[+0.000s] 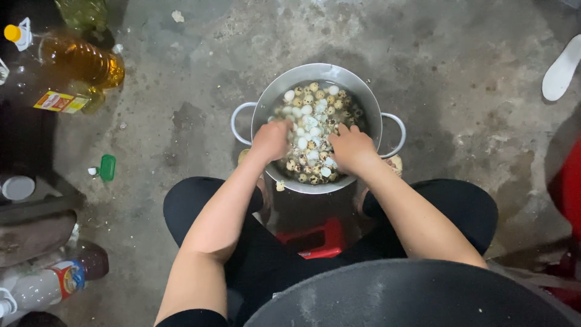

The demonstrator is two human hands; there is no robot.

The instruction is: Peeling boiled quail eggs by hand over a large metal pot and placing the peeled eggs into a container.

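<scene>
- Quail eggs [311, 130] filled a metal pot [363, 97] w/ two loop handles; pot sat on the concrete floor [181, 91] just in front of the person's knees, centre of view.
- Eggs were small, some speckled brown w/ shell on, others plain white & smooth; lay in water, packed close, bits of shell among them.
- Left hand [270, 140] was down in the pot at its left side, fingers curled into the eggs; blurred, so couldn't tell exactly what it gripped.
- Right hand [351, 148] was at the pot's near-right side, fingers bent down onto the eggs, thumb toward the left hand; whether it pinched one egg – can't tell.
- Hands were near each other, not touching.
- Red stool [315, 239] showed between the person's legs, below the pot.
- Further out, left: big oil bottle [72, 63] w/ yellow cap lying on its side at top left, small green lid [108, 167] on the floor, another bottle [54, 281] w/ coloured label at bottom left.
- Far right: white sandal sole [561, 68] at top, red object [569, 188] at the edge.
</scene>
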